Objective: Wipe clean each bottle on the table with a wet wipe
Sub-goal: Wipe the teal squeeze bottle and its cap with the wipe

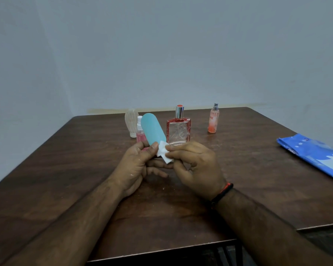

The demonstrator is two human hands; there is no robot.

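From left to right along the far part of the table (65, 169) stood a clear ribbed bottle (131, 120), a small pink spray bottle (140, 132) partly hidden behind the raised teal bottle (152, 129), a square red-edged perfume bottle (178, 129) and a slim orange spray bottle (213, 120). The blue wipe pack (313, 154) lay well apart at the right edge.

The main risk looked like the smooth teal bottle slipping once wet, since it was gripped only at its lower end and tilted up and away; dropped, it could topple the pink spray bottle or the perfume bottle close behind. A hard rub might also lever it out of the grasp.

The left hand (136, 166) was curled round the teal bottle's lower end, thumb across the front. The right hand (192, 166) pinched the white wet wipe (163, 152) between thumb and forefinger, pressing it against the bottle's base, its other fingers loosely curled.
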